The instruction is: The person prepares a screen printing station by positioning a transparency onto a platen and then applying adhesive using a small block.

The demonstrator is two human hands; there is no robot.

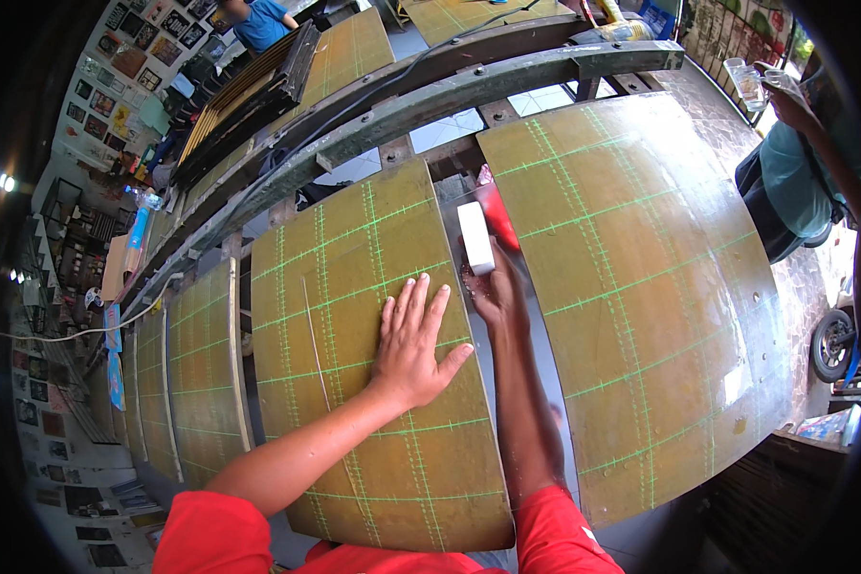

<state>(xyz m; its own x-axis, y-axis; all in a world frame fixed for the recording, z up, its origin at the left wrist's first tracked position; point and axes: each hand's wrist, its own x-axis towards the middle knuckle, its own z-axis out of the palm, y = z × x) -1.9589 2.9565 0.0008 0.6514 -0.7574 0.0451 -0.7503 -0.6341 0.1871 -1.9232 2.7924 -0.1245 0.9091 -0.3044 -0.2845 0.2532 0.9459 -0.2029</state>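
Note:
My left hand (413, 344) lies flat with its fingers spread on a tan board (459, 459) marked with green dashed grid lines. My right hand (499, 298) reaches into the gap between this board and a second, similar board (689, 316). Its fingers hold a white rectangular block (475, 237) upright near the first board's right edge; part of the grip is hidden. Just behind the block shows a red object (497, 212), whose kind I cannot make out.
A long metal beam (507, 72) crosses behind the boards, with a dark cable (392, 84) along it. A yellow power tool (624, 32) rests at the far end. More gridded boards (196, 354) stand left. One person (258, 24) is far left; another (792, 182) is right.

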